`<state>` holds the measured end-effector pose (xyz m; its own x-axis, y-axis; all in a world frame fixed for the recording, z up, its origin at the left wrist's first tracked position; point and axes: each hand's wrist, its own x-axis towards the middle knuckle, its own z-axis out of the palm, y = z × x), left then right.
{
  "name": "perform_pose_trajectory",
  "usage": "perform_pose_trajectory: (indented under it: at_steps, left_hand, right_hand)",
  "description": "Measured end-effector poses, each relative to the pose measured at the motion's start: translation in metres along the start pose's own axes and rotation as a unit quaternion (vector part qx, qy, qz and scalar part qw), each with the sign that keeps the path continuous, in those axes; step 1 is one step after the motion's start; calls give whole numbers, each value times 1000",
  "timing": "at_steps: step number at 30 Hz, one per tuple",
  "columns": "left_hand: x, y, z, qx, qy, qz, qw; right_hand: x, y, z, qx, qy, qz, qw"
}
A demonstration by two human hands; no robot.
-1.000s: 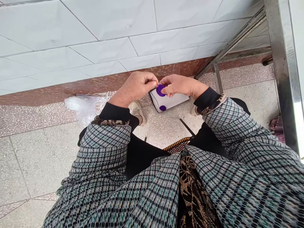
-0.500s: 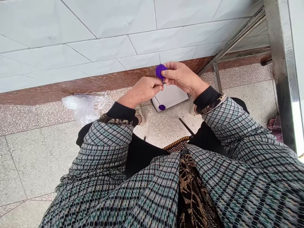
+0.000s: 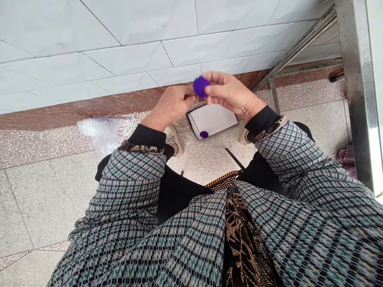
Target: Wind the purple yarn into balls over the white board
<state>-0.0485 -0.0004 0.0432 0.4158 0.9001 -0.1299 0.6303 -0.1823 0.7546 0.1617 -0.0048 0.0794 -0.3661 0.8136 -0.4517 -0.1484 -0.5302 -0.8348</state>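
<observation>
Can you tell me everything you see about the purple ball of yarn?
The purple ball of yarn is small, round and tightly wound, and it looks soft, though it is a little blurred. It is up in the air, pinched by the right hand, with the left hand close against its other side, above a white card.

No words, numbers, logos or signs can be read anywhere, not even on the white card (image 3: 214,120).
</observation>
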Motion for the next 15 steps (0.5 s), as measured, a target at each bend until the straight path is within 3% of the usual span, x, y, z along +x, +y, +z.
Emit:
perform_pose_trajectory:
  at_steps: [3,5,7,9,11,13,15]
  left_hand:
    - [-1,5,7,8,-64,17,998]
    - [-3,11,7,10,-106,31,994]
    - [-6,16,3,7,-110,41,993]
    - [-8,19,-2,1,-77,42,996]
    - [-8,17,-8,-6,-34,34,999]
    - [-6,12,-11,-7,-3,24,1000]
    - [-4,5,-11,-3,18,15,1000]
  right_hand:
    - [6,-2,-1,57,90,-59,993]
    - [11,1,-3,8,136,-64,989]
    - [14,6,-5,-93,149,-30,984]
    - [14,10,-7,-194,98,17,976]
    - [10,12,-9,-239,-10,43,970]
    - [5,11,-11,-233,-111,45,965]
    - [1,8,-11,-203,-145,42,967]
